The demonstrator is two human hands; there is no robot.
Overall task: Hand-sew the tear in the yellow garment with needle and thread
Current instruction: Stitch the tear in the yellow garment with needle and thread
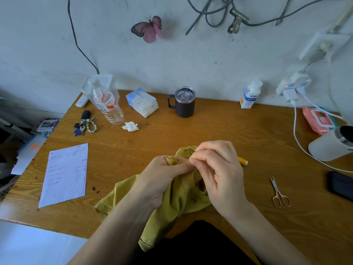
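The yellow garment (177, 199) lies bunched at the table's near edge and hangs over toward my lap. My left hand (162, 178) grips a raised fold of it, thumb pressed on top. My right hand (215, 169) meets that fold from the right, its thumb and forefinger pinched together at the fabric. The needle and thread are too small to make out between the fingers. A yellow thread spool (243, 161) pokes out from behind my right hand.
Small scissors (278, 192) lie to the right on the wooden table (229, 131). A paper sheet (65, 175) lies at left. Keys (84, 125), plastic bottle (108, 104), tissue pack (142, 102), dark mug (184, 102) stand behind; a white charging cable (298, 142) and white flask (332, 144) at right.
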